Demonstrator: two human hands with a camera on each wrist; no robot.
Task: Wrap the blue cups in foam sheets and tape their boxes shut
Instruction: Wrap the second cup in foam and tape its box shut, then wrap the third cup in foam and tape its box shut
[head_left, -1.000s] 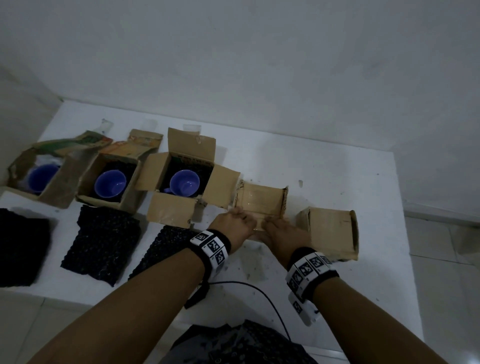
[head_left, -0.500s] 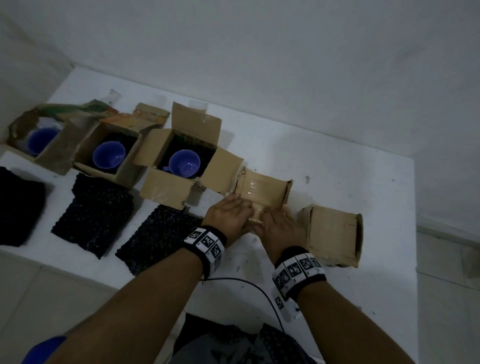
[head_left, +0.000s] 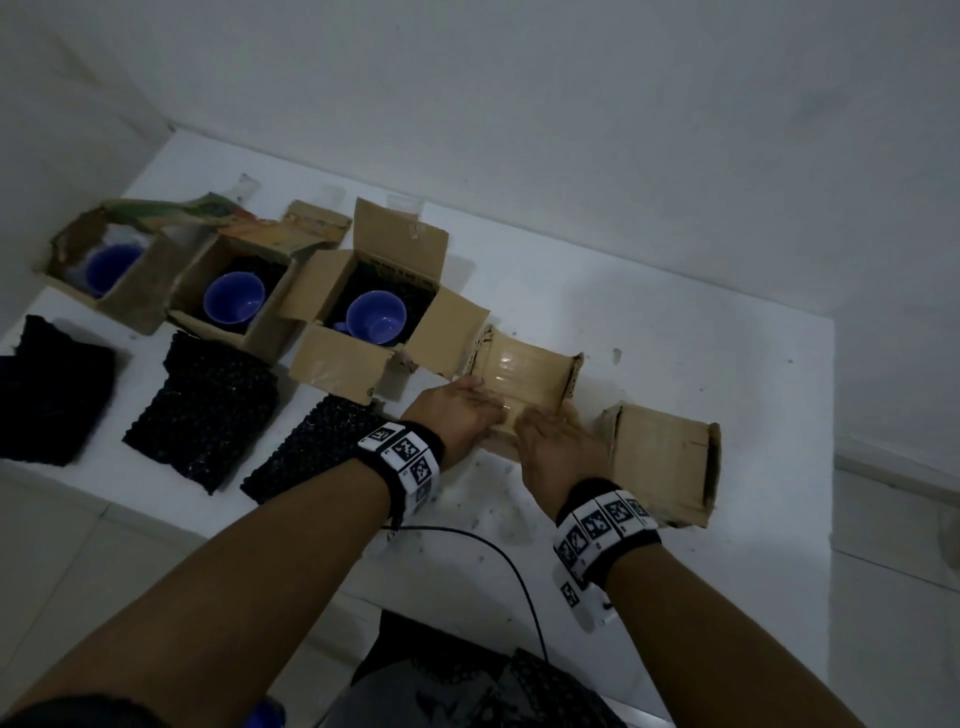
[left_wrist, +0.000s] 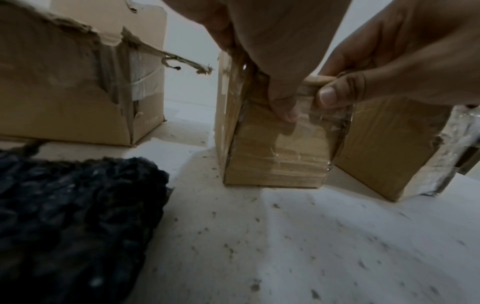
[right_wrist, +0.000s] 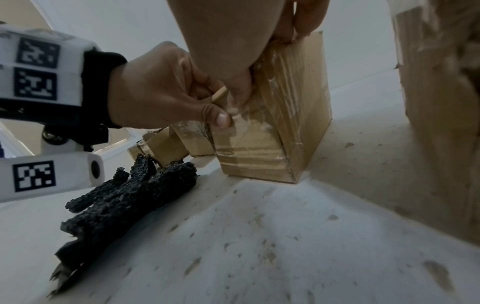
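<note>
A closed cardboard box (head_left: 524, 374) wrapped in clear tape stands mid-table. My left hand (head_left: 462, 410) grips its near top edge, thumb (right_wrist: 221, 119) down on the taped front face. My right hand (head_left: 556, 441) holds the same edge beside it, thumb (left_wrist: 330, 94) hooked over the rim, fingers on the box top. To the left stand three open boxes, each holding a blue cup (head_left: 377, 317), (head_left: 234, 299), (head_left: 111, 265). Black foam sheets (head_left: 205, 410), (head_left: 311, 447), (head_left: 52, 395) lie in front of them. The taped box's contents are hidden.
Another closed cardboard box (head_left: 662, 462) sits right of my right hand, close to the white table's (head_left: 675, 353) right side. A black cable (head_left: 519, 582) runs over the near table edge. A wall bounds the table at the back and left.
Both hands have stayed on the taped box, with the left fingers creeping slightly further over its top. My head view has swung, so everything sits differently in frame.
</note>
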